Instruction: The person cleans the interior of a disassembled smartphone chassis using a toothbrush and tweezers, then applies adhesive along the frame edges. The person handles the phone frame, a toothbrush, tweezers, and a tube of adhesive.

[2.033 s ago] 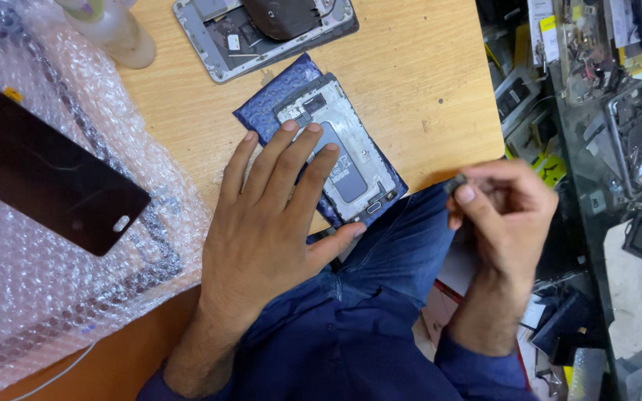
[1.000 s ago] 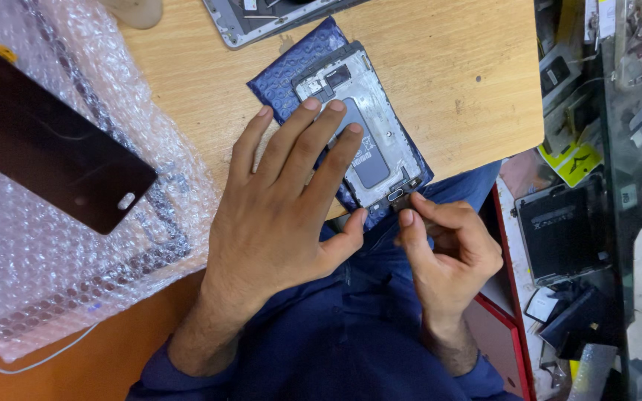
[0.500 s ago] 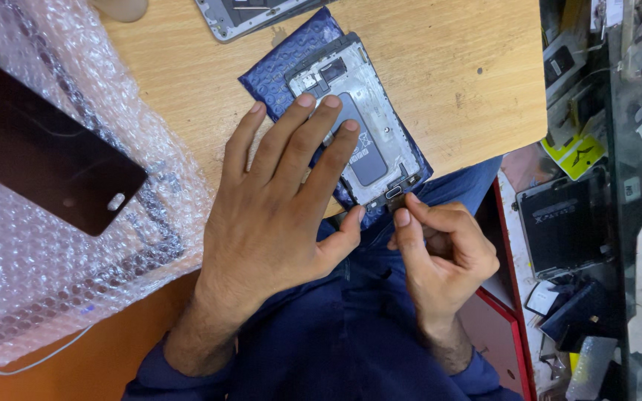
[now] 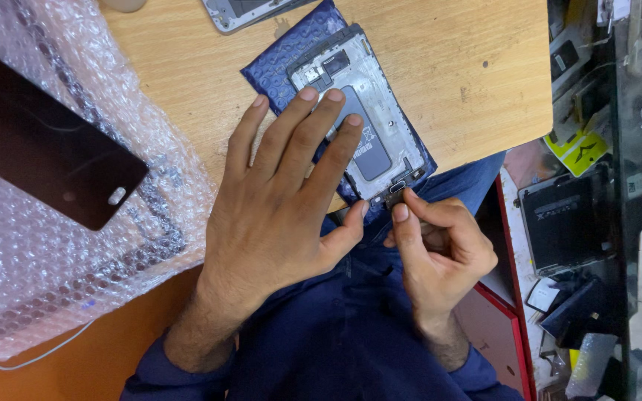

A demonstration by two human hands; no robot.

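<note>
— Where is the frame?

— The grey metal phone frame [image 4: 365, 122] lies on a dark blue padded pouch [image 4: 284, 63] at the edge of the light wooden table [image 4: 447, 67]. My left hand [image 4: 276, 215] lies flat on it, fingers spread wide.

— And the other?

— My right hand [image 4: 436, 249] pinches narrow at the frame's near end; what it holds is too small to tell.

— Nearby?

— A black glass screen panel [image 4: 39, 148] on clear bubble wrap [image 4: 61, 282], well apart.

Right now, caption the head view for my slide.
Left hand pins a silver phone frame on blue padding; right hand pinches its bottom edge.
</note>
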